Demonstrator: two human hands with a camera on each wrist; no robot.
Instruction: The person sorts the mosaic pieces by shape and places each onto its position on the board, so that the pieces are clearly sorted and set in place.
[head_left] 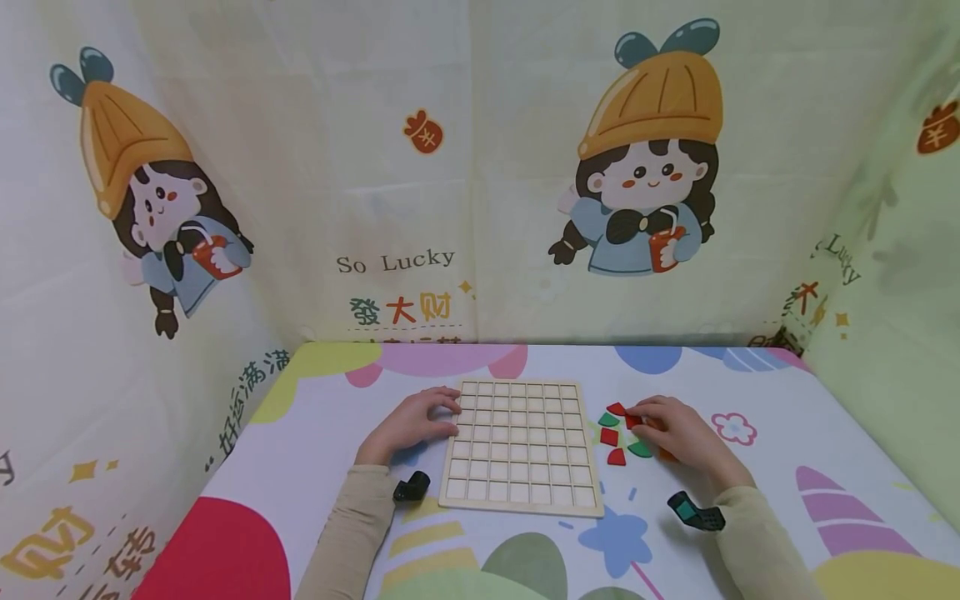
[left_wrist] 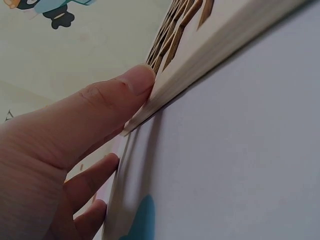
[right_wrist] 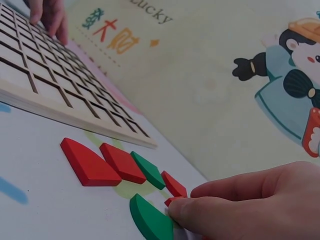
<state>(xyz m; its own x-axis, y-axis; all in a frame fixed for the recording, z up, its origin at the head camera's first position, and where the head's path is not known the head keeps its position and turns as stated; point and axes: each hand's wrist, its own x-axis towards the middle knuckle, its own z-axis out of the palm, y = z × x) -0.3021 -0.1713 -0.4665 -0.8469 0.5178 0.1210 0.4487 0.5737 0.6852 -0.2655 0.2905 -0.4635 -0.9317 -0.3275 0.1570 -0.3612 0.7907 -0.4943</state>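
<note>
You are resting your left hand [head_left: 408,423], thumb and fingers apart, against the left edge of the grid board [head_left: 519,443]. Right of it on the tabletop [head_left: 315,450], your right hand [head_left: 682,433] is pinching a red piece [head_left: 633,422] beside green pieces [head_left: 639,450].

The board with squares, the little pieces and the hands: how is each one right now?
Wooden board: flat, squares empty.
Left hand: touching the board's left edge.
Right hand: pinching a red piece.
Other red pieces: loose, beside the board.
Green pieces: loose too.
</note>
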